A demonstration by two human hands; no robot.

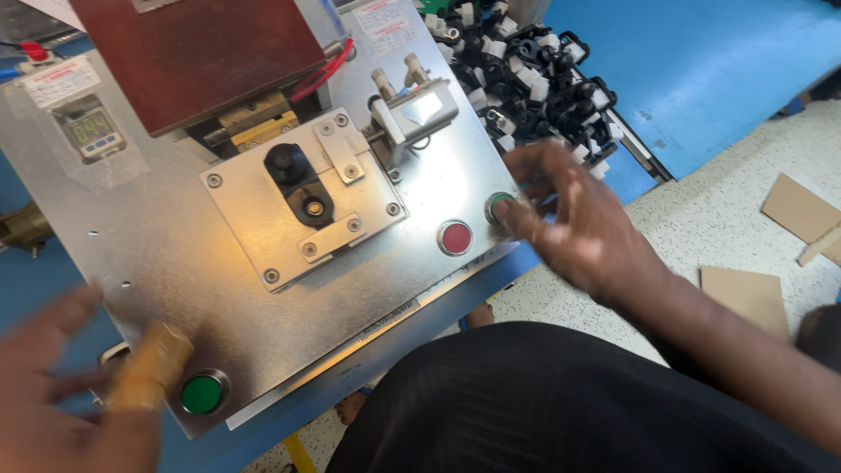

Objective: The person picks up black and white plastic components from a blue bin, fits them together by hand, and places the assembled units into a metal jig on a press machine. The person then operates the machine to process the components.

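- My right hand (pixel 583 229) reaches across the metal plate (pixel 158 263) of the press fixture, its thumb tip touching the green button at the right edge (pixel 499 207).
- That hand's grip is spread: fingers fanned and loose, pinching nothing. The fingers are blurred, so I cannot place each tip.
- Just left of that button sits a red button (pixel 455 237), untouched.
- My left hand (pixel 61 394) is at the lower left corner, blurred. One finger wears a tan cot (pixel 151 368) and lies just beside the second green button (pixel 202 393); I cannot tell whether it touches it.
- The left grip looks loosely open, holding nothing that I can make out.
- In the middle of the plate a smaller bolted plate (pixel 263 236) carries a black part (pixel 298 180) seated in its slot.
- Above it hangs a dark red block (pixel 197 52), with brass pieces (pixel 254 123) below its edge.
- A small digital gauge (pixel 90 128) sits at the upper left of the plate.
- A heap of black and white plastic parts (pixel 526 74) lies on the blue worktop (pixel 701 70), just beyond my right hand.
- Cardboard pieces (pixel 745 293) lie on the speckled floor (pixel 701 228) to the right.
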